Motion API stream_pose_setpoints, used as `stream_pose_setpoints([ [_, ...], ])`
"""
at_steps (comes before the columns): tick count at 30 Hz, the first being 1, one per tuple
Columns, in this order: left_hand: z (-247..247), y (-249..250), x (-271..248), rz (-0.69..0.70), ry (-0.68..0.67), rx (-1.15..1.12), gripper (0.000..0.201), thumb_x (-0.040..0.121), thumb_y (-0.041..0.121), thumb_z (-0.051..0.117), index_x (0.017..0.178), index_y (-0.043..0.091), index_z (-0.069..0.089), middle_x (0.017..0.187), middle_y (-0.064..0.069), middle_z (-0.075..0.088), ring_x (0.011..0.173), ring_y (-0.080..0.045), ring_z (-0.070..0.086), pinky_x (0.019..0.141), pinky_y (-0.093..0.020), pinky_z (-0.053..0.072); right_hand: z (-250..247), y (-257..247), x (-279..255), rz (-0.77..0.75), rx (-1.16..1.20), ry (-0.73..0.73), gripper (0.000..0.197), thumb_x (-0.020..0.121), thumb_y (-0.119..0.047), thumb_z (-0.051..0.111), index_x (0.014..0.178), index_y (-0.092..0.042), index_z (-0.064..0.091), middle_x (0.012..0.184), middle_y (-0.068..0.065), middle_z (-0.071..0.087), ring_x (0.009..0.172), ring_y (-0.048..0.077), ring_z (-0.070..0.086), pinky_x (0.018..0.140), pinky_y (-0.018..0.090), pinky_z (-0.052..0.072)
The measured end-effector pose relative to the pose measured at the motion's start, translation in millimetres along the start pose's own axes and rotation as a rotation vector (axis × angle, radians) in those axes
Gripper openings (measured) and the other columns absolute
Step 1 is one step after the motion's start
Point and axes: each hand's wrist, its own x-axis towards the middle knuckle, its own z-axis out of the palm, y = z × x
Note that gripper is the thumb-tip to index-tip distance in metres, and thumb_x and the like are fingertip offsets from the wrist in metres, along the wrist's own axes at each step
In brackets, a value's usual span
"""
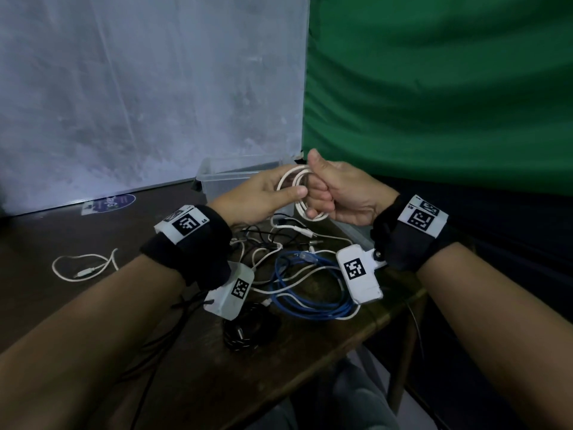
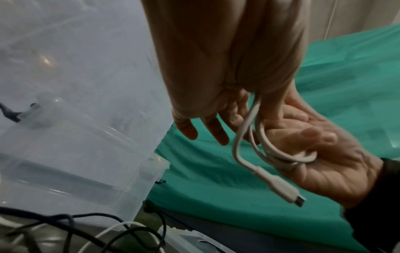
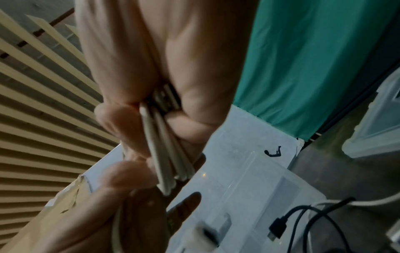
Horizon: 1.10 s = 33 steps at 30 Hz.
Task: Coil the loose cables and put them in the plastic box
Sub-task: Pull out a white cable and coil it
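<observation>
My right hand [image 1: 338,193] clenches the coiled white cable [image 1: 297,193] above the tabletop [image 1: 93,305] so its loops cannot spring apart; my left hand [image 1: 260,193] pinches its near side, steadying it before the plastic box [image 1: 217,175] just behind.

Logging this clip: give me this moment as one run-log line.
step: coiling | white cable held by both hands: left hand, right hand | plastic box: behind hands | other cables on table
</observation>
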Motion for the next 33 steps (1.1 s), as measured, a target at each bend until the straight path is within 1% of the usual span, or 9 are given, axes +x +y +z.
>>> stream_pose_setpoints([
  [5, 0, -2, 4, -0.050, 0.082, 0.070, 0.040, 0.091, 0.024, 0.050, 0.112, -0.010, 0.054, 0.097, -0.016, 0.062, 0.091, -0.013, 0.055, 0.090, -0.026, 0.043, -11, 5, 4, -0.034, -0.102, 0.161, 0.049, 0.097, -0.041, 0.040, 0.058, -0.012, 0.040, 0.045, 0.001, 0.038, 0.041, 0.014, 0.044, 0.066, 0.033, 0.048],
  [7, 3, -2, 5, -0.036, 0.097, 0.070, 0.031, 0.097, 0.024, 0.044, 0.098, -0.003, 0.057, 0.087, -0.017, 0.062, 0.083, -0.008, 0.056, 0.085, -0.021, 0.044, -16, 7, 5, -0.041, -0.103, 0.171, 0.044, 0.099, -0.035, 0.040, 0.064, -0.009, 0.048, 0.047, 0.000, 0.046, 0.046, 0.015, 0.051, 0.064, 0.032, 0.044],
  [10, 9, 2, 5, -0.010, 0.201, 0.086, 0.034, 0.103, 0.023, 0.030, 0.074, 0.016, 0.047, 0.063, 0.002, 0.049, 0.057, 0.000, 0.045, 0.064, -0.015, 0.038, -18, 8, 6, -0.047, -0.074, 0.147, 0.030, 0.100, -0.019, 0.039, 0.078, -0.006, 0.054, 0.051, 0.001, 0.055, 0.052, 0.016, 0.060, 0.061, 0.026, 0.049],
  [14, 4, -4, 7, -0.005, 0.195, 0.264, 0.034, 0.095, 0.041, 0.031, 0.071, 0.022, 0.044, 0.050, 0.011, 0.049, 0.052, -0.004, 0.042, 0.060, -0.024, 0.037, -15, 5, 3, -0.001, -0.009, 0.124, 0.022, 0.100, -0.007, 0.039, 0.085, -0.006, 0.054, 0.057, 0.002, 0.055, 0.056, 0.015, 0.060, 0.057, 0.023, 0.051],
  [20, 2, -1, 7, 0.013, 0.183, 0.312, 0.029, 0.100, 0.027, 0.041, 0.077, 0.022, 0.059, 0.054, 0.012, 0.060, 0.051, 0.004, 0.049, 0.057, -0.013, 0.039, -5, 9, 7, 0.022, -0.144, 0.179, 0.034, 0.103, -0.024, 0.037, 0.072, -0.012, 0.045, 0.055, 0.001, 0.048, 0.045, 0.009, 0.035, 0.047, 0.020, 0.029],
  [26, -1, -4, -1, -0.085, 0.252, 0.215, 0.025, 0.097, 0.013, 0.047, 0.078, 0.016, 0.063, 0.066, 0.008, 0.064, 0.056, 0.006, 0.056, 0.059, -0.009, 0.042, -10, 6, 9, -0.018, -0.136, 0.321, 0.032, 0.103, -0.021, 0.036, 0.073, -0.013, 0.039, 0.041, -0.010, 0.033, 0.036, 0.005, 0.028, 0.040, 0.017, 0.032],
  [29, -5, -8, -6, -0.133, 0.239, 0.378, 0.020, 0.095, 0.018, 0.053, 0.086, 0.014, 0.070, 0.077, -0.007, 0.069, 0.068, -0.004, 0.057, 0.070, -0.024, 0.049, -12, 3, 9, -0.050, -0.125, 0.330, 0.031, 0.103, -0.023, 0.036, 0.075, -0.014, 0.041, 0.042, -0.012, 0.034, 0.036, 0.004, 0.028, 0.045, 0.020, 0.033],
  [31, -5, -12, -8, -0.175, 0.243, 0.334, 0.017, 0.091, 0.017, 0.059, 0.079, 0.018, 0.071, 0.072, -0.010, 0.068, 0.065, -0.011, 0.058, 0.071, -0.028, 0.051, -11, 3, 10, -0.055, -0.121, 0.305, 0.030, 0.104, -0.024, 0.035, 0.076, -0.015, 0.041, 0.043, -0.012, 0.033, 0.037, 0.004, 0.028, 0.050, 0.024, 0.032],
  [33, -4, -13, -7, -0.211, 0.309, 0.248, 0.015, 0.087, 0.010, 0.064, 0.074, 0.015, 0.070, 0.057, 0.002, 0.066, 0.054, -0.004, 0.058, 0.065, -0.020, 0.052, -8, 5, 11, -0.064, -0.102, 0.295, 0.030, 0.104, -0.024, 0.034, 0.076, -0.015, 0.041, 0.043, -0.012, 0.033, 0.037, 0.004, 0.027, 0.053, 0.027, 0.029],
])
